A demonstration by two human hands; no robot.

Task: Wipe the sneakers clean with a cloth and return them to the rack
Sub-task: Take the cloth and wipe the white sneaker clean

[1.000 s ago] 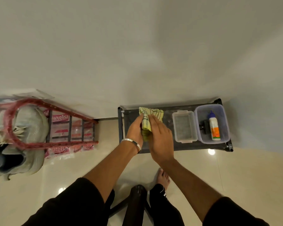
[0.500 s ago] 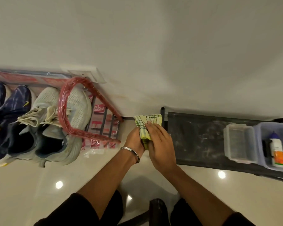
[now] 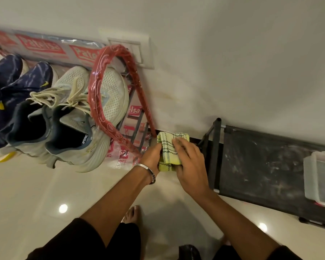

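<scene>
Sneakers, pale mesh, now fill the left on the red-wrapped rack as the view swings over, while left hand and right hand together grip the folded yellow checked cloth, wiping apparently imminent.

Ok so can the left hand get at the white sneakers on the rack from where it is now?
Probably yes, once it lets go. The left hand grips the cloth together with the right hand. The white sneakers sit left of it, heels facing outward; only the rack's red hoop arches over them.
</scene>
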